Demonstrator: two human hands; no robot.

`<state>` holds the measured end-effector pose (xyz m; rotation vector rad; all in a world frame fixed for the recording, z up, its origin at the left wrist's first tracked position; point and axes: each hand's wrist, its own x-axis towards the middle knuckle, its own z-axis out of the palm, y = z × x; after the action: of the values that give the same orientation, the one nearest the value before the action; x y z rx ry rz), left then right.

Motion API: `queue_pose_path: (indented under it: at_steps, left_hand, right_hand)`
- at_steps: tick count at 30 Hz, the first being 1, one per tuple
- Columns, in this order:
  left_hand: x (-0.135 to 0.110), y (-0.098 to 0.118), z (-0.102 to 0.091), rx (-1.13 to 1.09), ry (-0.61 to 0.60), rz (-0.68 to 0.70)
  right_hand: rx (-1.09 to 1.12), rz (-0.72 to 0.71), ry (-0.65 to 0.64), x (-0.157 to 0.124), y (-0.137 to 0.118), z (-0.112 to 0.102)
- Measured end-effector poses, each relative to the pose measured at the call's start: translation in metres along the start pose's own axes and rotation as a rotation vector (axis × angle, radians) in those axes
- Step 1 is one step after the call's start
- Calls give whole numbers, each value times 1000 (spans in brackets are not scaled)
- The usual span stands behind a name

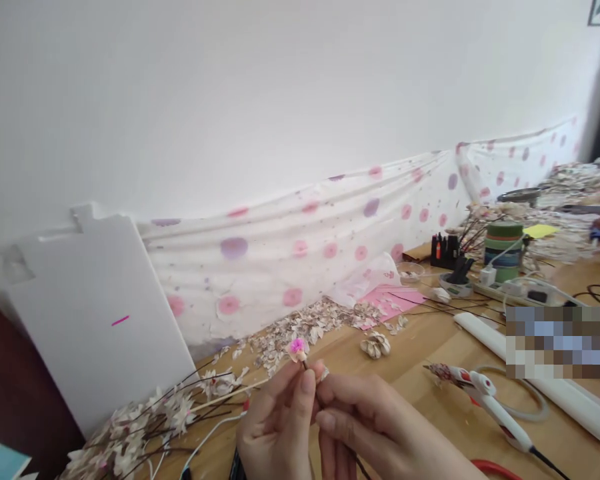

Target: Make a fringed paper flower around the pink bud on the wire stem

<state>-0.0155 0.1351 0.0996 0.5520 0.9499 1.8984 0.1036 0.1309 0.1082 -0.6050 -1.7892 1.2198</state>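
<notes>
Head view: both hands up front, meeting over the wooden desk (415, 350). Left hand (276, 430) pinches a thin dark stem (305, 365) between thumb and finger, right under the bloom. Right hand (377, 417) is closed about the same stem lower down, fingers curled, thumb laid along it. A pale petal-like scrap (324, 375) shows at its fingertips; cannot tell whether it is gripped or already attached.

The piece in hand: a small flower head with a bright pink centre and cream petals (297, 349), upright at the stem's top, above the fingertips.

Progress, as judged: centre is on the stem and a few petals sit around it. Looks part-made, being much smaller than the bushy white petalled blooms on dark stems (177, 410) lying at left, which seem further along. Fuller layering appears to be what is lacking; whether the present petals are fixed fast cannot be seen.

Supply remains: loose heap of dry whitish petals (315, 323) behind the hands. White-and-red glue gun (487, 400) lies on the desk to the right, untouched, its cord running off toward the near edge.
</notes>
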Motion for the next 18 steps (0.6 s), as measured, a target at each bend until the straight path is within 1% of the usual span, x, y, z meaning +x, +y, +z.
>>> queue_pose_path:
  at_steps: [2, 4, 7, 10, 12, 14, 18]
  left_hand:
    - [0, 1, 1, 5, 11, 24]
    - [0, 1, -2, 31, -10, 39]
    - [2, 1, -9, 116, -98, 116]
    - [7, 3, -15, 226, -192, 212]
    - [9, 6, -17, 256, -222, 233]
    - [9, 8, -17, 254, -213, 238]
    - [4, 13, -13, 288, -159, 263]
  right_hand:
    - [0, -16, -9, 3, -1, 0]
    - [20, -25, -14, 5, -1, 0]
    - [57, -16, -12, 6, 0, -1]
    - [146, 31, -55, 6, 3, -3]
    - [141, 60, -80, 5, 5, -4]
    - [105, 90, -114, 4, 7, -7]
    - [109, 133, -174, 3, 12, -11]
